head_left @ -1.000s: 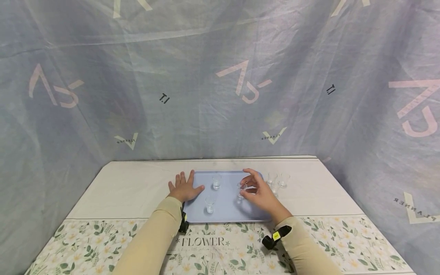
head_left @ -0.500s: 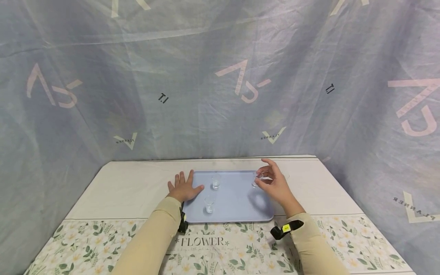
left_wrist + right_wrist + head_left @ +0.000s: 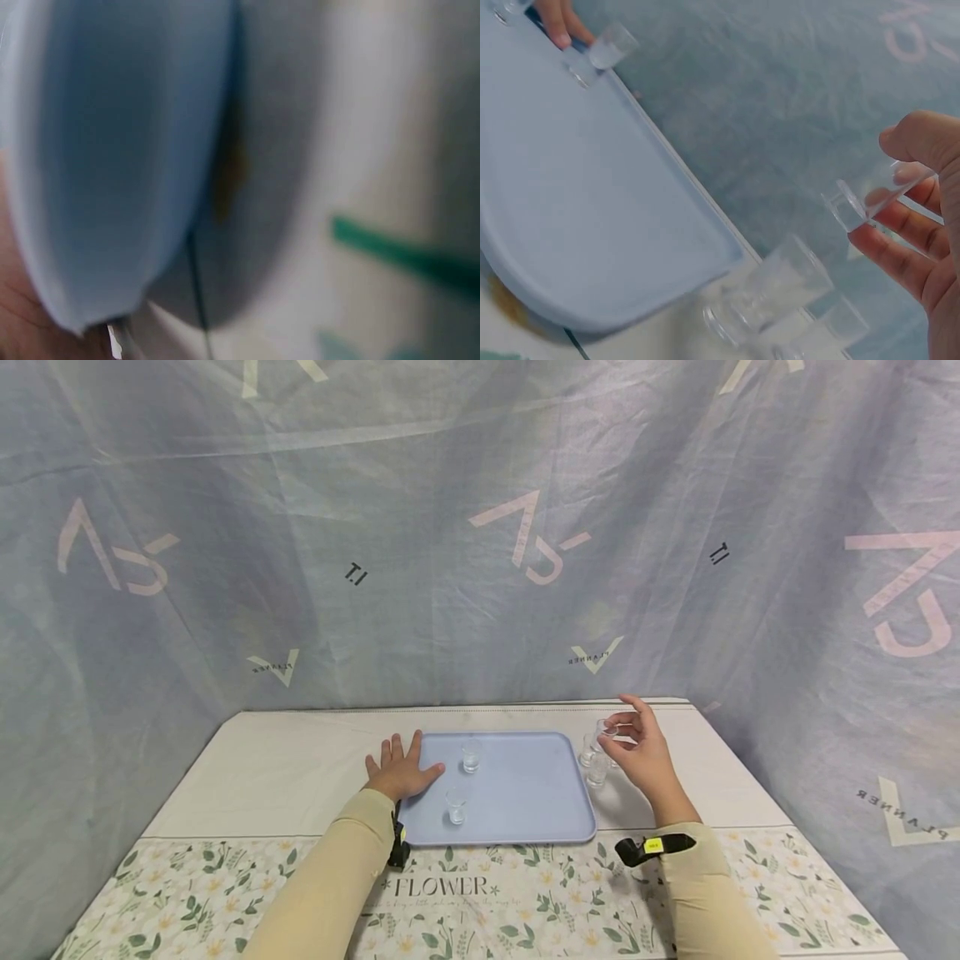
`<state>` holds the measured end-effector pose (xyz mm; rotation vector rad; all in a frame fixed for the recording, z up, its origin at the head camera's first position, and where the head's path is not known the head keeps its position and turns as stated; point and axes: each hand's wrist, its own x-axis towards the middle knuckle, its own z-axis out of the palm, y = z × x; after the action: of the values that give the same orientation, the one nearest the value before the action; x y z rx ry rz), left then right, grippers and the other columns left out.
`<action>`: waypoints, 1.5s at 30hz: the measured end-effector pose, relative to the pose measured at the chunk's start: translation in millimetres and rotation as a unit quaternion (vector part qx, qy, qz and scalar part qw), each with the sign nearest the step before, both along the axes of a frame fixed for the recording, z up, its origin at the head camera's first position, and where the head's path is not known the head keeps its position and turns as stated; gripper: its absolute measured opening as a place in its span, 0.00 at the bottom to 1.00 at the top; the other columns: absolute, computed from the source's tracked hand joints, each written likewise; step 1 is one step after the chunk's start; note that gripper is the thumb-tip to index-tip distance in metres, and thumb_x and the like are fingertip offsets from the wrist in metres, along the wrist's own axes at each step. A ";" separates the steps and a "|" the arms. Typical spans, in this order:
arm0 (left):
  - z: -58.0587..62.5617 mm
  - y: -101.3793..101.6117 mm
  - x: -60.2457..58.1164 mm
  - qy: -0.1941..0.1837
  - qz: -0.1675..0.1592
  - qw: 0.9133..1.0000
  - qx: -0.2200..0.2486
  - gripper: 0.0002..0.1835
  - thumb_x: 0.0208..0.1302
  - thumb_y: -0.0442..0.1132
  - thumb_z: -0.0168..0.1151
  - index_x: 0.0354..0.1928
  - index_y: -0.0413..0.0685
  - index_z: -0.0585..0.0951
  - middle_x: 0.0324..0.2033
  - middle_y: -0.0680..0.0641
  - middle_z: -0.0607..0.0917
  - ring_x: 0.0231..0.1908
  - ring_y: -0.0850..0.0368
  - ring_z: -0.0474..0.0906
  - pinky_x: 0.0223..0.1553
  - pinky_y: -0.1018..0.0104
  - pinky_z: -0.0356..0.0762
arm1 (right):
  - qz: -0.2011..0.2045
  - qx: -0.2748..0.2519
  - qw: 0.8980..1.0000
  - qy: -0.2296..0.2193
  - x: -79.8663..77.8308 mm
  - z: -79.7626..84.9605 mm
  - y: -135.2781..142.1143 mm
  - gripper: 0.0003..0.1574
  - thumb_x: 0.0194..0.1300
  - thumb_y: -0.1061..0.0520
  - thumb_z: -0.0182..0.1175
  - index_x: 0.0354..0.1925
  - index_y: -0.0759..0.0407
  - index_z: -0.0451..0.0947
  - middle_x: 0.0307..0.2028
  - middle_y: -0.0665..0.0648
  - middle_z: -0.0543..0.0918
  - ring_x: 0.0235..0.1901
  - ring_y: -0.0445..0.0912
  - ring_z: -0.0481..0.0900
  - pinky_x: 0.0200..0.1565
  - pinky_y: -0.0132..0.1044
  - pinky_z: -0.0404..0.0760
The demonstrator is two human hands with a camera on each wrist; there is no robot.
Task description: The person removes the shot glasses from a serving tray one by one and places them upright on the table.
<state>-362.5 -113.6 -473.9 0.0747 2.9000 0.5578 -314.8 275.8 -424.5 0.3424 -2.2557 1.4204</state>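
My right hand pinches a small clear shot glass between thumb and fingers, just past the right edge of a light blue tray. Its thick base shows in the right wrist view, where the held shot glass is tilted. Close below stand more clear shot glasses on the table, partly hidden by the hand. With fingers spread, my left hand rests at the tray's left edge. On the tray stand two shot glasses, one farther back and one nearer.
A white cloth covers the back of the table, with a flowered strip along the front. Grey-blue fabric hangs behind and on both sides. In the left wrist view, the tray's rim is close and blurred.
My right hand has lifted a shot glass off the tray's right half and carried it right, past the tray edge to the other glasses. The left hand stays in place.
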 end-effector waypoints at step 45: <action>-3.9 -2.4 -1.7 -0.001 -0.003 1.000 0.001 0.49 0.72 0.68 0.49 0.82 0.49 0.44 0.78 0.29 0.40 0.77 0.31 0.33 0.70 0.28 0.30 | -0.056 0.044 0.997 -0.039 -9.5 -56.7 52.1 0.47 0.57 0.73 0.68 0.71 0.65 0.60 0.41 0.67 0.78 0.39 0.42 0.78 0.39 0.20 0.76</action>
<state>-364.2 -116.1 -477.8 0.0825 2.8966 0.5603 -324.3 327.9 -481.2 0.1893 -2.3653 1.3017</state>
